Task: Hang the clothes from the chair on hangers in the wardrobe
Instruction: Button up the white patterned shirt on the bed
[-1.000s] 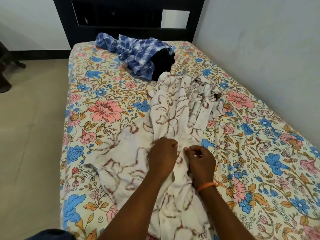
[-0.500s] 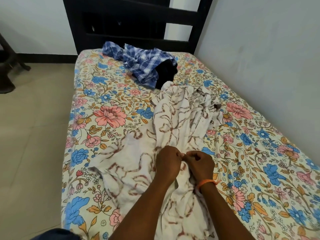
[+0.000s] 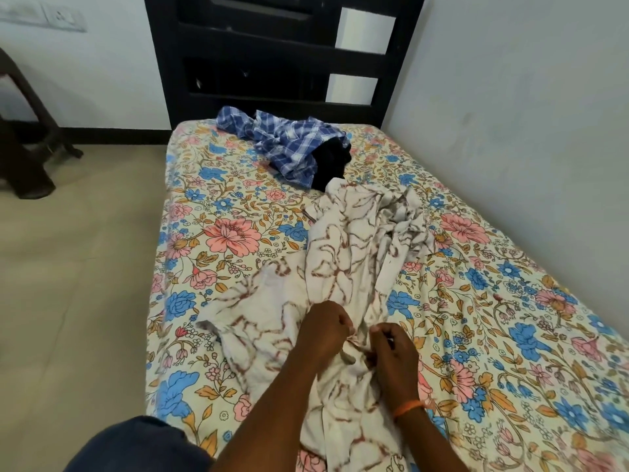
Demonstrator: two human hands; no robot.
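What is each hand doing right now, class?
Left hand: closed, gripping the white patterned garment.
Right hand: closed, pinching the same garment.

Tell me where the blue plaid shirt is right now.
In the head view, the blue plaid shirt lies crumpled at the bed's far end, below the dark headboard, touching a black garment on its right.

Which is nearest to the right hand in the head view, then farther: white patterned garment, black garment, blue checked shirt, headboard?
1. white patterned garment, in the right hand
2. black garment, mid-bed
3. blue checked shirt, just beyond, leftward
4. headboard, far end
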